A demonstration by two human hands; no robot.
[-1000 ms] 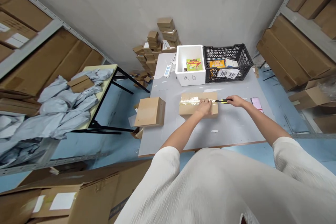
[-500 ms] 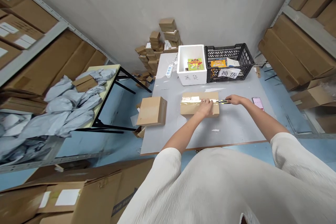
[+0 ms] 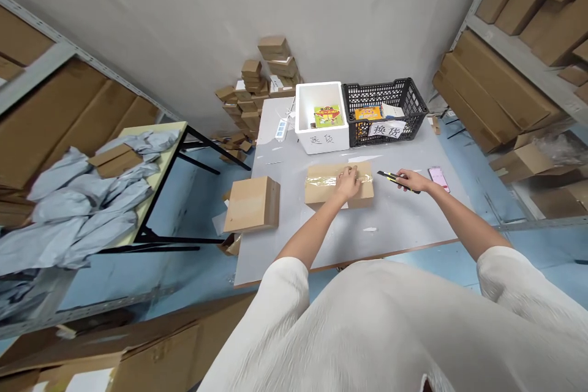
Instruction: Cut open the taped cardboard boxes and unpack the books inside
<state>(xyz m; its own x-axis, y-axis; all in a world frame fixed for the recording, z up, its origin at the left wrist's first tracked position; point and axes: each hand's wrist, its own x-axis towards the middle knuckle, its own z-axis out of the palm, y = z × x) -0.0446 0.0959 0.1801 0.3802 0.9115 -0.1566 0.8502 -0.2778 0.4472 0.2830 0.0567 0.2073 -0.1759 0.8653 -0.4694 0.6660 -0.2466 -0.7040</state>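
Observation:
A taped cardboard box [image 3: 321, 195] lies flat on the grey table, a strip of shiny clear tape running along its top. My left hand [image 3: 348, 182] bears down on the right part of that top, its fingers bent against the tape and cardboard. To the right of the box, my right hand [image 3: 412, 180] is closed around a black and yellow utility knife [image 3: 388, 176]. The knife points left, with its tip just clear of the box's right end. A phone [image 3: 439, 178] with a lit screen lies beyond my right hand.
A white foam box [image 3: 323, 139] and a black plastic crate [image 3: 413, 130], both with books inside, stand at the table's back. Another carton [image 3: 248, 205] sits at the left edge. Grey parcels [image 3: 92, 196] cover a side table. Shelves of cartons [image 3: 500, 86] flank both sides.
The knife has come away from the box's right end and turned, its tip now apart from the cardboard. My left hand stays on the box. The whole view has shifted slightly.

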